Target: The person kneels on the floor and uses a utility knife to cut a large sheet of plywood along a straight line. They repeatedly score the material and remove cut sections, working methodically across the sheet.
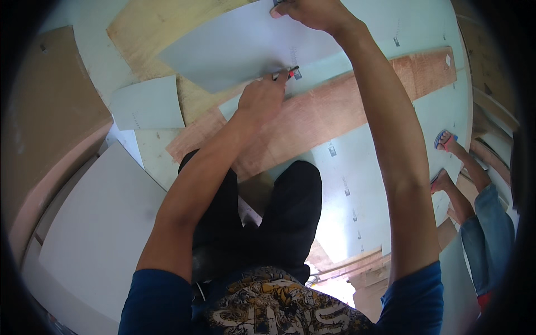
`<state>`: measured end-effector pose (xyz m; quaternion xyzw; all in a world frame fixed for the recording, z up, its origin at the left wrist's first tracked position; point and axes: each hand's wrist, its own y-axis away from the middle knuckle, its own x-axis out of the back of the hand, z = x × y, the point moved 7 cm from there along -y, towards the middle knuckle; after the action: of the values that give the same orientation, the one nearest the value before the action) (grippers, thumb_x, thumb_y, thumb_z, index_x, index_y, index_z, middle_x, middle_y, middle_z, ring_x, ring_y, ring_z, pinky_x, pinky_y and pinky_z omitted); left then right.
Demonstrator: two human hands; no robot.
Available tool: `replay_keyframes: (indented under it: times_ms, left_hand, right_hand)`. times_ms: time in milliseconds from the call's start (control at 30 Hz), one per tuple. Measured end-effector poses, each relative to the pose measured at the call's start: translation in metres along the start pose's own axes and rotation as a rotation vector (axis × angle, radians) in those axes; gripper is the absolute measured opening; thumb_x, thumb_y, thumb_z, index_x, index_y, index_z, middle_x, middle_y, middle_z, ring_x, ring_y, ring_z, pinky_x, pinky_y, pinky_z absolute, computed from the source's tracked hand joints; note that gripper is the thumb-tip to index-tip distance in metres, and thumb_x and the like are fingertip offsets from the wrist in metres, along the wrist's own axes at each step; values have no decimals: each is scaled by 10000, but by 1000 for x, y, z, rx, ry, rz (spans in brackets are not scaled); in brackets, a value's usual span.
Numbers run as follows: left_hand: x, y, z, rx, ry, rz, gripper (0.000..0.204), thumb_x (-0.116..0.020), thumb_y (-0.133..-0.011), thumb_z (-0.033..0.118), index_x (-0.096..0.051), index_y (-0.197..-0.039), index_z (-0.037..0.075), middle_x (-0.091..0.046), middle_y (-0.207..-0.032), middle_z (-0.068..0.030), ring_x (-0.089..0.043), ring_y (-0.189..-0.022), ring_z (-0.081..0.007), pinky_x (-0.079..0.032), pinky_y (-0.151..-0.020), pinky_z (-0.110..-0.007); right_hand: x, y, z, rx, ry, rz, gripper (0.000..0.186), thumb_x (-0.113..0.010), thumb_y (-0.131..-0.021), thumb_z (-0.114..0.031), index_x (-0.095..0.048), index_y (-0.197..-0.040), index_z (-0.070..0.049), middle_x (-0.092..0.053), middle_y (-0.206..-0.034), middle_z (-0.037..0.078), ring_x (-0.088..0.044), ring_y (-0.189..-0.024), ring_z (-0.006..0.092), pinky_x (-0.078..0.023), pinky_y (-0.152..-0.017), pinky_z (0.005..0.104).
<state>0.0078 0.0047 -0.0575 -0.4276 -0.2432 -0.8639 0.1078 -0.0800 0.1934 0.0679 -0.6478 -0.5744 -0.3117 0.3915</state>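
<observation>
My left hand point(262, 95) is closed on a small black-and-red tool point(291, 72) at the lower edge of a pale grey sheet point(223, 50). Up at the top, my right hand point(304, 15) is closed at the far part of that sheet, thumb on its surface; a small dark object shows at its fingertips, too small to name. A long reddish plywood strip point(329, 111) lies diagonally just below both hands, over a large pale board point(357, 167). Yellowish plywood point(134, 33) lies under the grey sheet.
A small pale offcut point(145, 103) lies at left, beside a brown board point(61, 106) and a large grey-white panel point(100, 218). My knees are bent below the strip. At right, a co-worker's legs in jeans and hands point(446, 142) show beside stacked boards point(483, 111).
</observation>
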Motion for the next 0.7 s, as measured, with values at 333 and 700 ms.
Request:
replay_keyframes:
  times_ms: [333, 700]
  left_hand:
    - [12, 6, 4, 28, -44, -62, 453, -547, -1065, 189, -529, -1492, 39, -691, -1111, -272, -728, -936, -468, -590, -827, -560]
    - [-4, 7, -7, 117, -39, -125, 506, -568, -1044, 175, -504, -1530, 47, -699, -1102, -292, -724, -957, -451, -588, -860, -542]
  right_hand:
    - [3, 5, -1, 67, 66, 1, 185, -791, -740, -99, -701, -870, -3, -719, -937, 195, -686, -965, 430, -518, -847, 523]
    - [8, 7, -3, -51, -78, 27, 181, -803, -730, -74, -685, -842, 4, -706, -892, 196, -688, -915, 436, -525, -808, 523]
